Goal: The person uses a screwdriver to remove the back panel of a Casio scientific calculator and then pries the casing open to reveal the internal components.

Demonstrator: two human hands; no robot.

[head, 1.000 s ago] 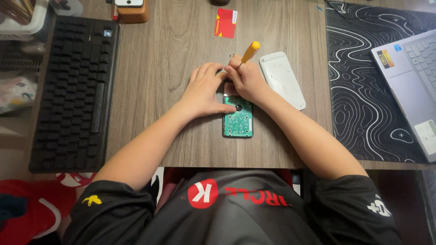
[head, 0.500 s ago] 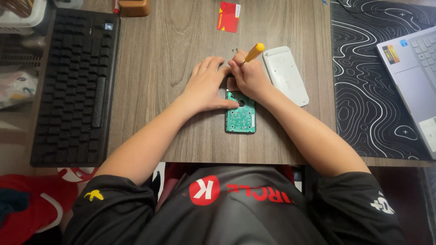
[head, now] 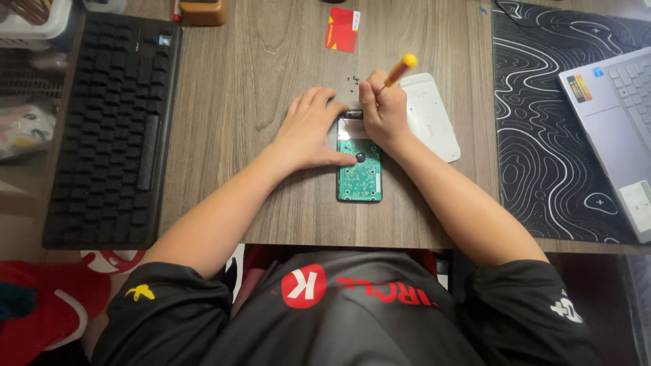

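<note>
Screwdriver (head: pixel 397 71) in right hand (head: pixel 383 112) — red card (head: pixel 342 29) beyond, flat on desk (head: pixel 258 88).

1 head camera looks steeply down, close over the wooden desk (head: pixel 258 102).

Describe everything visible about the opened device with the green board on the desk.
The device is a small dark rectangular case lying flat on the wooden desk, lengthwise away from the person. Its cover is off, baring a green circuit board with a round black part near the middle. The left hand presses its left edge; the right hand holds a yellow-handled screwdriver at its far end.
</note>
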